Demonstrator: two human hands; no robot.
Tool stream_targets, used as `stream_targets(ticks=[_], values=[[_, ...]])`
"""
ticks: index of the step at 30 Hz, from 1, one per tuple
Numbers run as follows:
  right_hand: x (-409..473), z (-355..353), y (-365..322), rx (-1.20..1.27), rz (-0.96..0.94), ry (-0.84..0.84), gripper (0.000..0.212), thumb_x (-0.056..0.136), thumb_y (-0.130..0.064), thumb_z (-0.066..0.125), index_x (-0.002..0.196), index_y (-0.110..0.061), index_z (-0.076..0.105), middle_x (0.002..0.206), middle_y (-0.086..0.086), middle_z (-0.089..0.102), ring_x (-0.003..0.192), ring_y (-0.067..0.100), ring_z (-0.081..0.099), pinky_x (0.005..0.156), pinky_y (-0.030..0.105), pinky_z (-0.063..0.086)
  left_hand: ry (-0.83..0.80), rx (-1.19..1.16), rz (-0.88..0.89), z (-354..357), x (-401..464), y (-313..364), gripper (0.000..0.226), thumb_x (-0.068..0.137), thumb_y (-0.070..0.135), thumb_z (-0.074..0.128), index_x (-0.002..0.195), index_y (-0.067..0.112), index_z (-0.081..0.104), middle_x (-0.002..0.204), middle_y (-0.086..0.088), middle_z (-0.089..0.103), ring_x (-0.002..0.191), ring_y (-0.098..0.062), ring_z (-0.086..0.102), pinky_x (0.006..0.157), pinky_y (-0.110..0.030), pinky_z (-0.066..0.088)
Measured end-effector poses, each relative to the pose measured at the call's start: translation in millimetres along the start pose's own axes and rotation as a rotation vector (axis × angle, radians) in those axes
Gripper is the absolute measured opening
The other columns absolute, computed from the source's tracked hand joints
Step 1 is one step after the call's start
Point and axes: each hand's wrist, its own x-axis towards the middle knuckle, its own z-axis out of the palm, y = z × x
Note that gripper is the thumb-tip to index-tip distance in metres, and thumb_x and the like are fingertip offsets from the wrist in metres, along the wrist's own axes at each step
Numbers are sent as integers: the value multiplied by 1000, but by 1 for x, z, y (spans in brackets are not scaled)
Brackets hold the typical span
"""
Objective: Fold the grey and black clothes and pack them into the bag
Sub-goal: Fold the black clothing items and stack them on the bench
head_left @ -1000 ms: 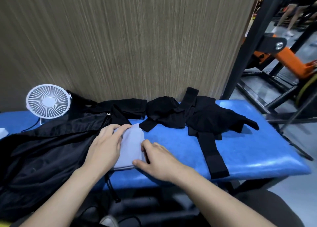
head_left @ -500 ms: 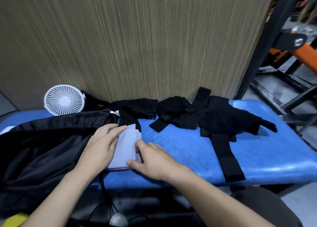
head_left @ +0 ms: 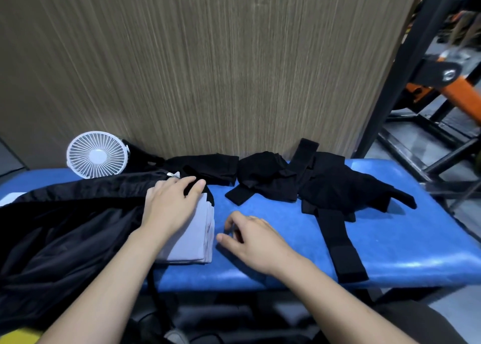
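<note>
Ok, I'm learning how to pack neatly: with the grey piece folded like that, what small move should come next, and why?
Probably slide the folded grey cloth left into the black bag. It already lies in a neat stack at the bag's edge, the left hand rests flat on it, and the right hand hovers beside it, holding nothing. The black clothes lie unfolded on the blue bench.

Left hand (head_left: 170, 205) flat on folded grey cloth (head_left: 191, 235), blue bench (head_left: 286, 260).

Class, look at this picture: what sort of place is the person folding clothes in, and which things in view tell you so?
Probably a gym. The clothes lie on a blue padded bench, a black steel frame stands at the right, and beside it is an orange-and-black machine arm like exercise equipment.
</note>
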Motion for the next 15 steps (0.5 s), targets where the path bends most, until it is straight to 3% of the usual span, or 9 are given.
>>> stream_targets(ticks=[4,8,11,15], values=[[5,-5,7,8,31,28,29,95,-53,51,100,-25,51,73,-14,51,82,13,47,75,30,32,18,-7,-24,1,12,9,55,99,56,37,138,22,56,143,-3,52,135,-24,41,109,-41,26],[23,-13,11,43,81,69,24,96,-49,51,100,-25,52,78,-8,59,83,19,56,74,34,41,173,-51,56,-3,17,12,39,96,42,56,125,18,64,126,1,60,119,-23,55,102,-41,36],[46,-20,15,212,152,140,18,95,-38,55,110,-27,54,80,-3,65,78,19,61,79,40,52,287,-66,113,-7,17,12,22,88,27,70,110,22,69,115,6,64,106,-22,61,94,-40,43],[89,-21,12,282,143,176,45,91,-28,61,132,-40,45,78,-5,68,74,15,65,79,41,57,367,-129,163,-14,18,11,22,83,8,70,95,27,67,103,13,65,91,-19,63,88,-43,47]])
